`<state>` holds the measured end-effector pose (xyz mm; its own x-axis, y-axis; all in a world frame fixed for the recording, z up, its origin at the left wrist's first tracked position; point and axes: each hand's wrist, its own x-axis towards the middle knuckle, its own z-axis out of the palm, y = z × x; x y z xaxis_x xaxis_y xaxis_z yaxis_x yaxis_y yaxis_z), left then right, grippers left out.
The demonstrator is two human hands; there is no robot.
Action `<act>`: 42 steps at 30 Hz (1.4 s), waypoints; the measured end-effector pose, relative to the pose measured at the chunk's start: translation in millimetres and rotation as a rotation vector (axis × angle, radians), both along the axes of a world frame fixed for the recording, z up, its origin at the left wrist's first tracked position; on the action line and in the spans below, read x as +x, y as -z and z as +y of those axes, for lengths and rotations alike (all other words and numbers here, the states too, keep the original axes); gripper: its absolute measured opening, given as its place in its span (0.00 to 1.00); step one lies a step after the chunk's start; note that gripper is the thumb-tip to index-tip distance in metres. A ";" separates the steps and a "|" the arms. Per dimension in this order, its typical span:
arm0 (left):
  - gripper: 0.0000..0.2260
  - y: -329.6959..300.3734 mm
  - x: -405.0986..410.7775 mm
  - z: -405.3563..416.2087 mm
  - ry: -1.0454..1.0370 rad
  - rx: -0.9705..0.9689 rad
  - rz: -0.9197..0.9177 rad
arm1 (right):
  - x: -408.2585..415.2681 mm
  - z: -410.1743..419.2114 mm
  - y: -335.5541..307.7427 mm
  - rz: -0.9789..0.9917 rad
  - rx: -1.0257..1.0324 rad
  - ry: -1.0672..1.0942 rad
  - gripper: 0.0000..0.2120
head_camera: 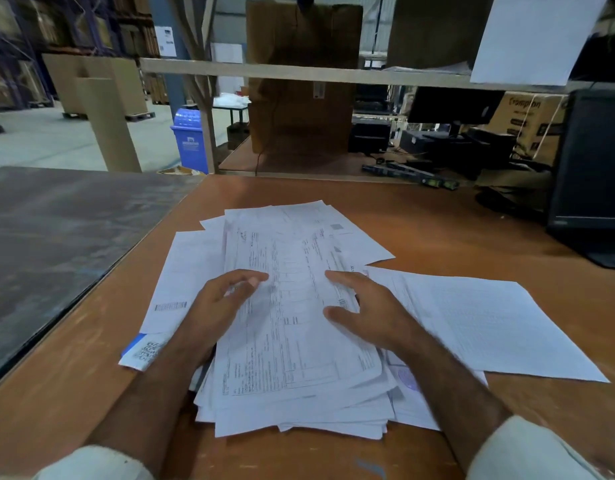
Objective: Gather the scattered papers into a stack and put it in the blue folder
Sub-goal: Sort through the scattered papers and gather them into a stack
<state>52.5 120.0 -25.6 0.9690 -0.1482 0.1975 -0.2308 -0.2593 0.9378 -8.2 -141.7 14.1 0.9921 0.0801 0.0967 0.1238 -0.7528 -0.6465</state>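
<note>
Monitor (591, 174) (right) beside papers (299, 306).

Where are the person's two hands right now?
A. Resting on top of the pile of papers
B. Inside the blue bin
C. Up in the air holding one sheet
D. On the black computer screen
A: the left hand and the right hand both lie on the top sheet of the pile of papers on the brown table, fingers spread across it.
</note>
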 end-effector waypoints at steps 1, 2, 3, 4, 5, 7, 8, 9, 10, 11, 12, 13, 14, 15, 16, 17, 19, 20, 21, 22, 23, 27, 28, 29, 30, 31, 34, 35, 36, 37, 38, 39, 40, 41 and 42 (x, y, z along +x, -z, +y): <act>0.09 2.4 0.5 1.2 0.005 0.011 -0.019 | 0.8 -4.1 0.2 -0.009 -0.003 0.002 0.31; 0.12 3.8 0.2 1.9 0.012 0.026 -0.029 | 1.2 -10.4 -0.4 -0.004 0.011 0.022 0.31; 0.14 4.8 0.1 2.1 0.016 0.041 -0.031 | 0.6 -18.9 -1.1 0.000 0.012 0.055 0.31; 0.15 5.4 0.2 2.3 0.013 0.050 -0.035 | 1.0 -31.5 0.3 0.006 -0.031 0.096 0.32; 0.15 4.6 -0.5 1.8 0.016 0.049 -0.042 | -0.6 -43.2 -0.1 0.035 -0.128 0.141 0.34; 0.15 3.1 -1.8 1.3 0.016 0.035 -0.042 | -7.0 -69.5 1.2 0.160 -0.297 0.243 0.41; 0.14 1.6 -2.3 0.8 0.018 0.034 -0.041 | -12.3 -79.9 2.3 0.232 -0.329 0.283 0.47; 0.14 0.4 -2.4 0.4 0.018 0.034 -0.038 | -19.8 -87.4 3.3 0.295 -0.371 0.312 0.51; 0.13 -0.6 -2.2 0.0 0.017 0.032 -0.035 | -26.9 -95.3 7.3 0.329 -0.434 0.323 0.53; 0.13 -0.8 -1.1 0.1 0.018 0.032 -0.031 | -34.2 -100.8 10.3 0.358 -0.536 0.327 0.52; 0.13 -0.8 -0.2 0.2 0.018 0.036 -0.028 | -40.2 -106.4 11.9 0.370 -0.625 0.336 0.51; 0.12 -0.5 0.0 0.2 0.016 0.037 -0.027 | -44.4 -111.3 11.8 0.373 -0.672 0.342 0.52; 0.12 0.0 -0.2 0.5 0.015 0.033 -0.025 | -45.4 -115.8 13.5 0.355 -0.682 0.340 0.54; 0.12 0.5 -0.4 0.5 0.015 0.025 -0.021 | -47.0 -117.3 11.9 0.341 -0.672 0.351 0.53; 0.12 0.9 -1.3 0.5 0.012 0.019 -0.019 | -45.2 -118.7 12.4 0.310 -0.669 0.370 0.49; 0.11 1.2 -2.1 0.9 0.011 0.013 -0.018 | -42.2 -118.3 11.9 0.313 -0.674 0.386 0.48; 0.11 1.5 -4.1 1.8 0.019 0.001 -0.012 | -37.7 -111.5 8.6 0.297 -0.700 0.386 0.51; 0.11 2.0 -4.3 2.6 0.023 -0.004 -0.011 | -33.5 -110.8 9.3 0.282 -0.721 0.392 0.54; 0.11 2.1 -4.7 2.9 0.025 -0.009 -0.011 | -31.7 -106.5 7.7 0.291 -0.743 0.410 0.53; 0.11 2.4 -5.0 3.1 0.025 -0.013 -0.012 | -30.0 -101.9 6.0 0.282 -0.765 0.438 0.48; 0.11 3.1 -5.0 3.2 0.026 -0.019 -0.014 | -26.6 -98.6 5.3 0.288 -0.770 0.478 0.43; 0.11 4.6 -2.6 3.6 0.015 -0.045 0.019 | -4.7 -100.8 -2.1 0.321 -0.549 0.508 0.35; 0.12 4.9 -2.0 3.9 0.017 -0.044 0.021 | -1.9 -107.6 -8.2 0.308 -0.468 0.490 0.33; 0.12 5.2 -1.5 4.3 0.020 -0.037 0.007 | -1.9 -115.6 -14.6 0.296 -0.389 0.485 0.30; 0.12 5.5 -0.7 4.3 0.025 -0.029 -0.016 | -4.5 -125.6 -20.3 0.282 -0.317 0.496 0.29; 0.12 5.0 0.1 3.8 0.029 -0.025 -0.033 | -8.3 -137.8 -23.0 0.271 -0.303 0.508 0.31; 0.10 3.0 2.3 0.6 0.032 -0.026 -0.039 | -23.0 -170.4 -23.4 0.331 -0.478 0.493 0.49; 0.10 2.9 2.5 -0.9 0.032 -0.039 -0.033 | -28.8 -179.1 -19.5 0.382 -0.525 0.490 0.54; 0.11 2.4 1.4 -2.3 0.038 -0.062 -0.022 | -33.7 -186.5 -15.1 0.423 -0.543 0.498 0.56; 0.12 1.6 -0.5 -3.0 0.046 -0.086 -0.015 | -36.8 -191.9 -11.3 0.440 -0.548 0.499 0.58; 0.14 1.0 -2.7 -2.7 0.050 -0.095 -0.021 | -38.8 -193.9 -8.6 0.435 -0.544 0.496 0.59; 0.15 0.1 -5.0 -2.2 0.050 -0.089 -0.034 | -39.9 -194.2 -5.5 0.409 -0.525 0.487 0.61; 0.16 -0.5 -6.9 -1.3 0.049 -0.076 -0.044 | -39.5 -192.7 -2.4 0.385 -0.506 0.487 0.60; 0.17 -1.1 -8.3 0.1 0.047 -0.065 -0.045 | -37.7 -191.1 1.0 0.368 -0.478 0.491 0.55; 0.17 -2.3 -9.6 0.8 0.046 -0.055 -0.039 | -36.5 -188.0 3.3 0.360 -0.456 0.515 0.49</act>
<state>42.9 120.7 -23.3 0.9528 -0.1806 0.2442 -0.2781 -0.1959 0.9404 -44.7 -329.8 10.9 0.8790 -0.4451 -0.1707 -0.4728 -0.8598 -0.1927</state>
